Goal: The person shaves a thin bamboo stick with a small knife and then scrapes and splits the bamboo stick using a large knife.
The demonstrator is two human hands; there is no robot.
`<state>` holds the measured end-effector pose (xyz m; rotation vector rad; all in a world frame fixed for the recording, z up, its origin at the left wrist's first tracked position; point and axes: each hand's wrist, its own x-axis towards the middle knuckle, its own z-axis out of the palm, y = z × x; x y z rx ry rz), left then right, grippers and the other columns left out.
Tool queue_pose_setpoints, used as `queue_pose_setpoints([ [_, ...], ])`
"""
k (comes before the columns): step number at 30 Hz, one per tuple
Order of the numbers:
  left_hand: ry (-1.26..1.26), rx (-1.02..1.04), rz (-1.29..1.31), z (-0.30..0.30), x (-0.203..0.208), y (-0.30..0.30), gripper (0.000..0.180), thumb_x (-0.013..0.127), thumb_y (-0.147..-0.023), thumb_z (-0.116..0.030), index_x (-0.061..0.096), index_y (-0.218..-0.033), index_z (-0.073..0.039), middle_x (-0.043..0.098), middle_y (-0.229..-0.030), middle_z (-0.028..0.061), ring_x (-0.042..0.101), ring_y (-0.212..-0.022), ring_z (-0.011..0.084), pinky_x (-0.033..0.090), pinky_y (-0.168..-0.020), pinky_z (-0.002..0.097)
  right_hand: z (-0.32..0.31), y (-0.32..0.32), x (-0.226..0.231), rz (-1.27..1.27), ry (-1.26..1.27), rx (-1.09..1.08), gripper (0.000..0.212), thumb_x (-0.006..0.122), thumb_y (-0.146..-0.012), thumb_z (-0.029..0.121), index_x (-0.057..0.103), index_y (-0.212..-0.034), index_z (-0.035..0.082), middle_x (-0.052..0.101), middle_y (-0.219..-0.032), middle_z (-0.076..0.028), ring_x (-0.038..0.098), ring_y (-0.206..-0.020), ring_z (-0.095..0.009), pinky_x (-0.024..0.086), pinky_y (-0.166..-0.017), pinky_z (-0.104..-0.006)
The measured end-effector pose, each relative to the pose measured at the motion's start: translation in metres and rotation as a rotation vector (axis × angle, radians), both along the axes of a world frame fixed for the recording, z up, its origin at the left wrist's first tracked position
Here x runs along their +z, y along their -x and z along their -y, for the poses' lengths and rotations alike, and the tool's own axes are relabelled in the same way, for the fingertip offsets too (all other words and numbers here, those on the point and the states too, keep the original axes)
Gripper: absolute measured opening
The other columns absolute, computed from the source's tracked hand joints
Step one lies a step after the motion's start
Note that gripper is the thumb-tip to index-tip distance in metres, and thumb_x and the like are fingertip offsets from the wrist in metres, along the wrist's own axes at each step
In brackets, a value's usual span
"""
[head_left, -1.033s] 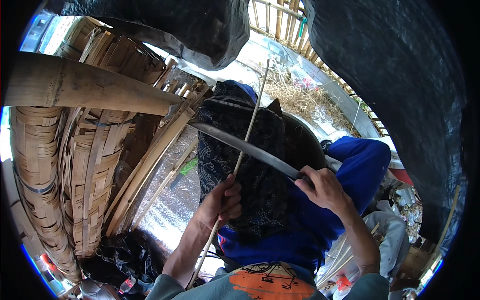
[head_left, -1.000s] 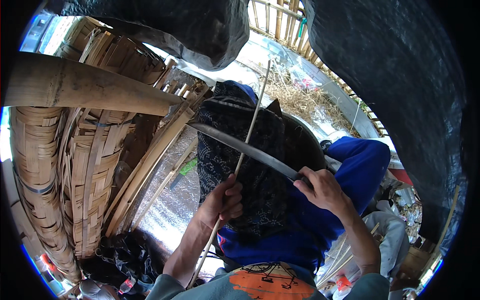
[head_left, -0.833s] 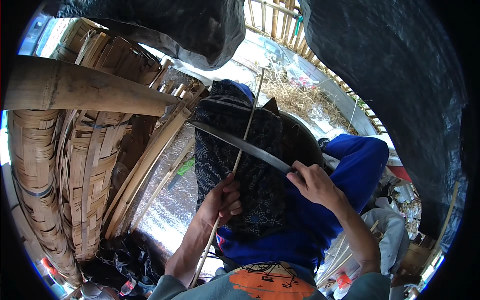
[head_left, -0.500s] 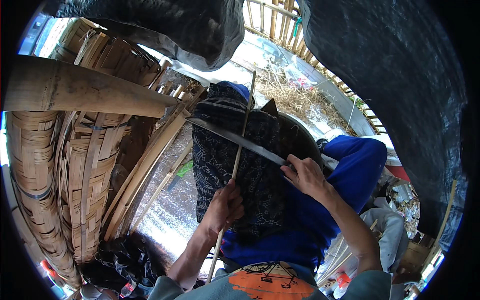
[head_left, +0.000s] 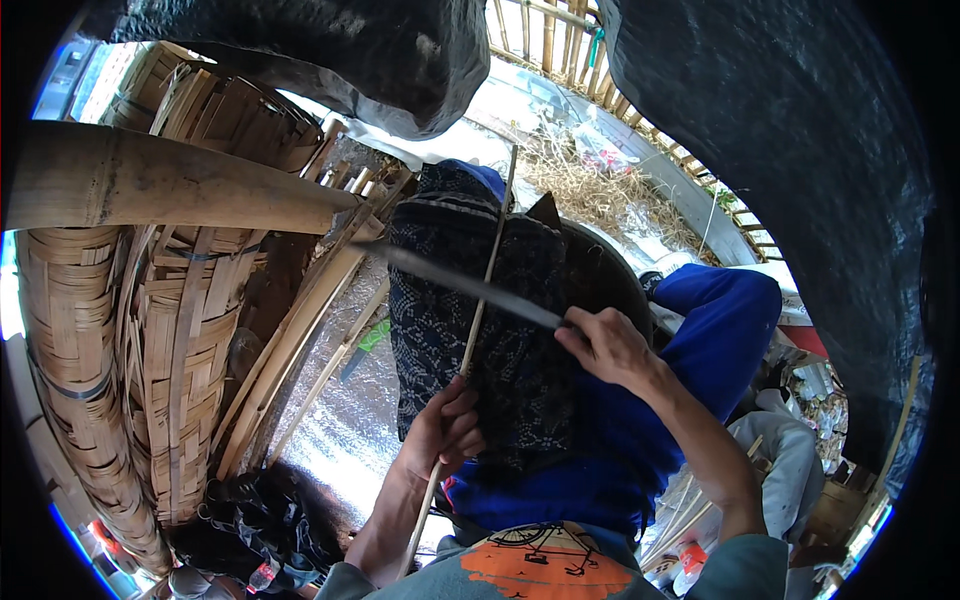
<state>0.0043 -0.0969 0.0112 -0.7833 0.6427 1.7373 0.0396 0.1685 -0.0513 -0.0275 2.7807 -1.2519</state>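
Note:
My left hand [head_left: 443,428] is closed round a long thin bamboo strip [head_left: 490,262], which runs from beside my body up across my lap. In my right hand [head_left: 607,350] is the handle end of a long-bladed knife [head_left: 460,283]. Its blade lies crosswise over the strip, pointing left, and is a little blurred; whether it touches the strip I cannot tell. Beneath both is a dark patterned cloth [head_left: 430,330] spread over my leg. My bent right knee, in blue trousers [head_left: 715,315], sticks out to the right.
Woven bamboo baskets [head_left: 70,330] stand at the left, with a thick bamboo pole [head_left: 180,180] across them. Split bamboo pieces [head_left: 290,350] lean beside them. A green-handled knife [head_left: 372,338] lies on the floor. Dark sheeting [head_left: 780,130] hangs overhead; dry straw [head_left: 590,190] lies beyond.
The knife's blade has shifted slightly down its near part and now looks blurred, its tip further left. The strip has slid a little toward me, its far end lower.

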Motion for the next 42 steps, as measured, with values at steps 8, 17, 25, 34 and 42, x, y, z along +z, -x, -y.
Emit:
queue_pose_setpoints([
  [8, 0.107, -0.035, 0.023, 0.008, 0.020, -0.006, 0.046, 0.033, -0.102, -0.041, 0.032, -0.060, -0.021, 0.020, -0.043, -0.0054, 0.018, -0.032, 0.0084, 0.021, -0.038, 0.0229, 0.004, -0.002, -0.003, 0.050, -0.091, 0.038, 0.034, 0.060, -0.091, 0.035, 0.058, -0.083, 0.002, 0.058, -0.054, -0.016, 0.062, -0.053, -0.035, 0.049, -0.048, -0.0413],
  [17, 0.466, -0.531, -0.520, 0.031, 0.031, -0.016, 0.050, 0.031, -0.101, -0.044, 0.050, -0.071, -0.007, 0.047, -0.050, 0.0017, 0.046, -0.040, 0.0122, 0.038, -0.039, 0.0246, 0.003, 0.013, -0.007, 0.064, 0.015, -0.159, 0.033, 0.056, -0.094, 0.029, 0.057, -0.078, 0.000, 0.055, -0.050, -0.018, 0.060, -0.050, -0.036, 0.048, -0.048, -0.0427],
  [25, 0.710, -0.685, -0.905, -0.001, 0.027, 0.001, 0.047, 0.042, -0.100, -0.035, 0.052, -0.068, -0.001, 0.046, -0.052, 0.0002, 0.046, -0.047, 0.0084, 0.035, -0.045, 0.0257, 0.005, 0.004, -0.003, 0.043, 0.001, -0.116, 0.033, 0.058, -0.093, 0.029, 0.056, -0.076, 0.001, 0.054, -0.049, -0.017, 0.060, -0.049, -0.035, 0.047, -0.045, -0.0414],
  [34, 0.737, -0.670, -0.918, -0.002, 0.023, -0.003, 0.045, 0.045, -0.100, -0.031, 0.052, -0.066, -0.001, 0.047, -0.051, -0.0003, 0.046, -0.046, 0.0074, 0.034, -0.043, 0.0259, 0.006, -0.014, 0.009, 0.144, -0.036, -0.028, 0.027, 0.063, -0.089, 0.026, 0.057, -0.081, 0.001, 0.056, -0.053, -0.017, 0.061, -0.052, -0.034, 0.047, -0.047, -0.0409],
  [42, 0.656, -0.653, -0.806, 0.027, 0.044, -0.028, 0.044, 0.046, -0.100, -0.032, 0.054, -0.068, -0.003, 0.048, -0.052, -0.0006, 0.047, -0.047, 0.0064, 0.036, -0.044, 0.0251, -0.011, 0.028, -0.010, 0.000, -0.125, -0.180, 0.040, 0.055, -0.093, 0.039, 0.060, -0.081, 0.001, 0.055, -0.050, -0.016, 0.061, -0.052, -0.036, 0.049, -0.049, -0.0440],
])
